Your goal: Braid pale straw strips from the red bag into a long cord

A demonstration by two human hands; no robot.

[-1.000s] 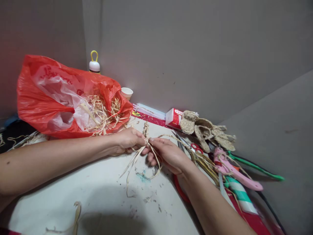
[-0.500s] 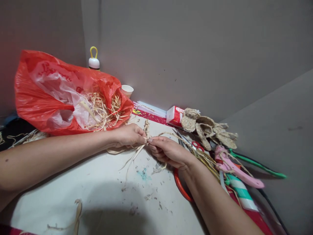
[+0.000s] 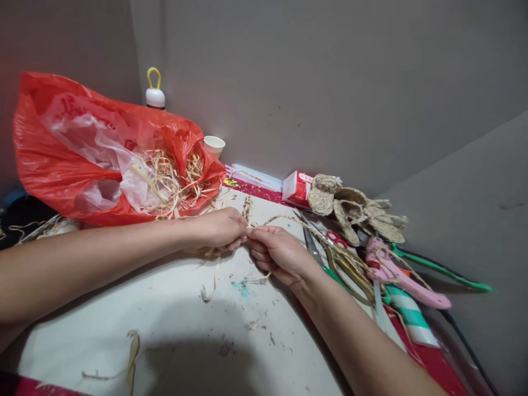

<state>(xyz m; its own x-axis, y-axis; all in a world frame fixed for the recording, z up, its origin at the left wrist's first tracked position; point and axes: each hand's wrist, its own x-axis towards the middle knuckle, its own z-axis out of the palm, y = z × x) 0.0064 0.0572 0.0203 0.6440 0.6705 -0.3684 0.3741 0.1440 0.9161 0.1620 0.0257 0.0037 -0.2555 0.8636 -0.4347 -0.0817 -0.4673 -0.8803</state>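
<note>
Straw-coloured raffia strands (image 3: 248, 210) are held between two bare hands just above a stained white table top (image 3: 173, 324), in front of a red plastic bag (image 3: 49, 159) that spills more loose raffia (image 3: 173, 179). The left hand (image 3: 218, 228) is closed, thumb and fingers pinched on the strands; the right hand (image 3: 280, 253) is curled, and its fingertips grip the same strands, so the two hands meet at the fingertips. A short plaited end stands up behind the pinch, one thin strand trails off to the right, and frayed ends hang below the left hand. This looks like plaiting or twisting, and it likely goes best with both pinches close together, the strands taut, and the loose ends apart so they do not tangle. To the right lie red-handled scissors (image 3: 332, 240), small woven straw pieces (image 3: 350, 206), a pink tool (image 3: 406, 283) and a small red and white box (image 3: 297, 187). A paper cup (image 3: 214, 146) and a white bottle with a yellow loop (image 3: 155, 94) stand by the grey wall
</note>
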